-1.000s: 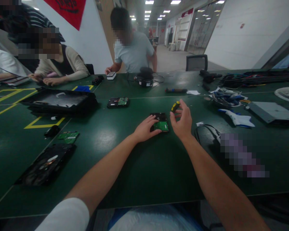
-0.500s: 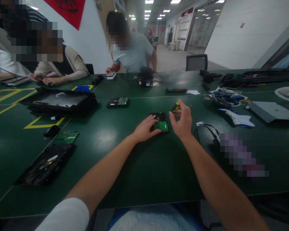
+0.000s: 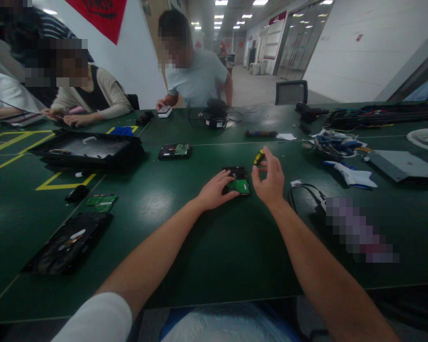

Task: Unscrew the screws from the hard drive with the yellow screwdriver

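Note:
A hard drive [image 3: 240, 185] with a green circuit board lies on the table in front of me. My left hand [image 3: 216, 191] grips its left side, the thumb on the near edge and the fingers across the far part. Just right of the drive, my right hand [image 3: 270, 179] holds a screwdriver [image 3: 259, 157] with a yellow and black handle between thumb and fingers. The handle is tilted; the screwdriver's shaft and tip are too small to make out.
Another hard drive [image 3: 174, 151] lies farther back. At left are a black tray [image 3: 89, 148], a loose green circuit board [image 3: 102, 203] and an opened black drive casing [image 3: 69, 244]. Bundled cables [image 3: 337, 143] and a grey metal box [image 3: 404, 165] stand at right. Co-workers sit across the table.
The screwdriver handle has turned in my right fingers, with more of its yellow showing now. My right hand has shifted very slightly; my left hand and the drive stay put.

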The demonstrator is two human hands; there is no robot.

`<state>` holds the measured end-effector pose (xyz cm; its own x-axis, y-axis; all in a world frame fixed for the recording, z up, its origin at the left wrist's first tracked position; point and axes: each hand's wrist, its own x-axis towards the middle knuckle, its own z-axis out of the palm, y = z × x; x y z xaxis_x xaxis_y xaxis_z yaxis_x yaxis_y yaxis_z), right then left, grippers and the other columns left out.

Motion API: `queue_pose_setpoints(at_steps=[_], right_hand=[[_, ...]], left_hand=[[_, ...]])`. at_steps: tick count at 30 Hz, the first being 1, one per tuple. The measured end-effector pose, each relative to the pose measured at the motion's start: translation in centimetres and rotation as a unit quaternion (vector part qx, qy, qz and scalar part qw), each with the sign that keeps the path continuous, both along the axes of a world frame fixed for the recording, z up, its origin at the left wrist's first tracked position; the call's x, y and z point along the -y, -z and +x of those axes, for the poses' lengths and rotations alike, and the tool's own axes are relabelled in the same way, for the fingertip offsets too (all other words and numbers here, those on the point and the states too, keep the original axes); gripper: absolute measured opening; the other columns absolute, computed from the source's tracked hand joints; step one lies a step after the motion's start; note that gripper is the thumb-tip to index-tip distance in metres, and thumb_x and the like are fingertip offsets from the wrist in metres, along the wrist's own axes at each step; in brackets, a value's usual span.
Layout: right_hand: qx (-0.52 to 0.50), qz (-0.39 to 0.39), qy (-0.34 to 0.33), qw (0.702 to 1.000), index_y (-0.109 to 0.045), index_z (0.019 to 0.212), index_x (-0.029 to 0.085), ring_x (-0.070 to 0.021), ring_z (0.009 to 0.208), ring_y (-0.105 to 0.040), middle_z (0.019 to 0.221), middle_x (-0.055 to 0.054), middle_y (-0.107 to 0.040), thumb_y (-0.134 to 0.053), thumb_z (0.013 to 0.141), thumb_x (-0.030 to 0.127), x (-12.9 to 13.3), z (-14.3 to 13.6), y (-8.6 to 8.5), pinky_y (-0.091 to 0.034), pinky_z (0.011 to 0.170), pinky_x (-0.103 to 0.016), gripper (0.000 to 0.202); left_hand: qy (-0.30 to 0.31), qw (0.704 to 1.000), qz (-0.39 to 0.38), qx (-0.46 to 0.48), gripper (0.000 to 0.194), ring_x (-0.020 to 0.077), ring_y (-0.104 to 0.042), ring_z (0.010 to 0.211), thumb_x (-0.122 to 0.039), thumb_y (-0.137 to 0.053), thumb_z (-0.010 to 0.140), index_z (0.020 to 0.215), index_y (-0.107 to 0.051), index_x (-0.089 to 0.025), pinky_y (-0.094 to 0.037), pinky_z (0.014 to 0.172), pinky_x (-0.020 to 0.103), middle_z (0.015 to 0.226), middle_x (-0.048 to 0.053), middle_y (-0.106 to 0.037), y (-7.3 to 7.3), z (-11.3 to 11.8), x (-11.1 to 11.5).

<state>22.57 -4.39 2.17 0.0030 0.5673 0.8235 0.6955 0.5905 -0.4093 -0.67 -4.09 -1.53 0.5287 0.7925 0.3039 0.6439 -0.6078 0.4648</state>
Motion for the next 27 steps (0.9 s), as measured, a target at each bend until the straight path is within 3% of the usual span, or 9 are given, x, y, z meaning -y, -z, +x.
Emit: queue_pose_setpoints(at_steps=[27], right_hand=[[-0.012,-0.004,0.010,1.000,-0.034,0.159,0.029,-0.0209,0.090,-0.067,0.138,-0.015,-0.055,-0.059,0.096,0.029,-0.16,0.01,0.20,-0.067,0.074,-0.041,0.068]], left_hand=[[-0.004,1.000,-0.004,-0.003,0.067,0.0313,-0.029,0.161,-0.066,-0.063,0.094,0.145,-0.058,-0.023,-0.032,0.129,0.053,0.168,0.012,-0.042,-0.01,0.01,0.01]])
